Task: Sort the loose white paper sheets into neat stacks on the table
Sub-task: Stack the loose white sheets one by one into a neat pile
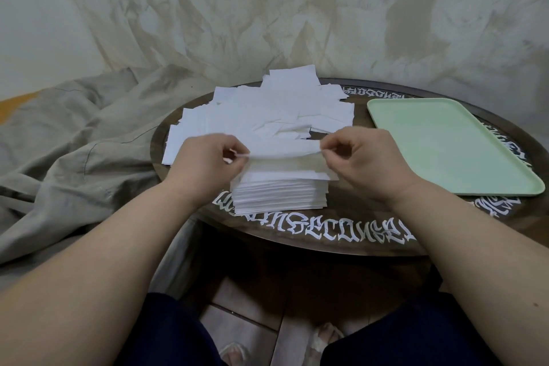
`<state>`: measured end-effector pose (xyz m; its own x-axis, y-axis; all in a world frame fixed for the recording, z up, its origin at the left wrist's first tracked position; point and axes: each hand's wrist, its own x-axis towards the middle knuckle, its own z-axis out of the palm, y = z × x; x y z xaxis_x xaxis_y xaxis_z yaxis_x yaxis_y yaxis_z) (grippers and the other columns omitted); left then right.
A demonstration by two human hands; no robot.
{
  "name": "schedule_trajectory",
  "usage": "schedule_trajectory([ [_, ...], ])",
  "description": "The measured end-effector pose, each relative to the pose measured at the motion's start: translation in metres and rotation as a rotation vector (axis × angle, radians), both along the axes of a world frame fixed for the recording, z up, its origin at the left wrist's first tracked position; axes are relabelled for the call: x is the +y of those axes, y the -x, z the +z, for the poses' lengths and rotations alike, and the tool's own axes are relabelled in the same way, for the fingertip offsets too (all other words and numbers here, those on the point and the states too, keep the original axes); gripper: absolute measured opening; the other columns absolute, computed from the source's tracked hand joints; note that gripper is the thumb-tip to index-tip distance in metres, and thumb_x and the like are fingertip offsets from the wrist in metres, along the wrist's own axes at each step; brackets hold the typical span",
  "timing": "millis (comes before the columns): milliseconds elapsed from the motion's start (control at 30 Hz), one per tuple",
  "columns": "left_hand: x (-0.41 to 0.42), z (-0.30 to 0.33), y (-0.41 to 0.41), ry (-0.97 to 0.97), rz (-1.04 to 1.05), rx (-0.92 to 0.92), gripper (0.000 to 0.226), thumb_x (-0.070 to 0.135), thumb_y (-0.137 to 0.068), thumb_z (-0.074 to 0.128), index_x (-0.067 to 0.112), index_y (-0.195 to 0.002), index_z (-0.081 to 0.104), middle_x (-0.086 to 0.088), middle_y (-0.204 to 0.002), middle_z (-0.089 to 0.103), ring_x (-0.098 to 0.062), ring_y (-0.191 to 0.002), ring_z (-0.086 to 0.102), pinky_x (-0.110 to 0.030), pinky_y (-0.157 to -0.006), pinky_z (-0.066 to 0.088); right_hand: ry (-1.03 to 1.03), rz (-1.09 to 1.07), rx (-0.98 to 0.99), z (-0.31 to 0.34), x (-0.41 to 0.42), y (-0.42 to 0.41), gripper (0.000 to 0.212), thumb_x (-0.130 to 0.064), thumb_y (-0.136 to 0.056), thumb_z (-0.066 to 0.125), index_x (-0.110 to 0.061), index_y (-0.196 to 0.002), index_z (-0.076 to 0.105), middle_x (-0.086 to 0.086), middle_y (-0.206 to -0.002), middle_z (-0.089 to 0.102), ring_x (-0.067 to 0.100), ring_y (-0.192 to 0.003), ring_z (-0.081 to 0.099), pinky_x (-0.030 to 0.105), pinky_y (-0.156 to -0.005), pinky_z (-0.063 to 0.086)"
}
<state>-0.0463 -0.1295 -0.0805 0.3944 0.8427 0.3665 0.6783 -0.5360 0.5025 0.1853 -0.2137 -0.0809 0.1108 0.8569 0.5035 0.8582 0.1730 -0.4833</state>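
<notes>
A single white paper sheet (285, 149) is stretched just above a neat stack of white sheets (280, 193) near the table's front edge. My left hand (208, 163) pinches the sheet's left end and my right hand (365, 160) pinches its right end. Behind the stack, a loose pile of white sheets (267, 110) spreads over the left and middle of the round dark table (341, 235).
A pale green tray (451, 145) lies on the right side of the table with nothing in it. A crumpled beige cloth (74, 140) lies to the left, beside the table. White lettering rings the table's rim. My knees are below the front edge.
</notes>
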Motion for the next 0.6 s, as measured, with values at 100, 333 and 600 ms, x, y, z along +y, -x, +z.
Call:
schedule_trajectory([
  [100,0.0008,0.0036,-0.0056,-0.154,-0.029,-0.140,0.011,0.005,-0.080,0.071,0.014,-0.086,0.073,0.008,-0.087,0.068,-0.019,-0.074,0.065,-0.032,-0.081,0.053,-0.223,0.033,-0.067,0.0044,-0.0016,-0.0022,0.005,-0.009,-0.076,0.069,-0.009,-0.076,0.074,0.003,-0.085,0.073,0.015,-0.077,0.066,0.025,-0.078,0.051],
  [333,-0.0001,-0.0016,0.0000,0.092,-0.062,0.091,0.009,0.012,-0.081,0.070,0.020,-0.083,0.071,0.006,-0.089,0.071,-0.012,-0.081,0.064,-0.028,-0.084,0.049,0.226,0.068,-0.059,-0.0032,-0.0085,-0.0088,0.006,-0.016,-0.081,0.069,-0.017,-0.078,0.074,-0.006,-0.080,0.070,0.010,-0.076,0.063,0.033,-0.078,0.052],
  [600,-0.0030,0.0033,0.0024,0.100,-0.099,0.054,0.022,0.009,-0.079,0.071,0.028,-0.073,0.062,0.006,-0.092,0.071,-0.011,-0.081,0.066,-0.029,-0.084,0.050,0.222,0.073,-0.041,-0.0013,-0.0085,-0.0075,0.005,-0.015,-0.078,0.070,-0.019,-0.076,0.072,-0.006,-0.084,0.069,0.012,-0.080,0.063,0.035,-0.079,0.052],
])
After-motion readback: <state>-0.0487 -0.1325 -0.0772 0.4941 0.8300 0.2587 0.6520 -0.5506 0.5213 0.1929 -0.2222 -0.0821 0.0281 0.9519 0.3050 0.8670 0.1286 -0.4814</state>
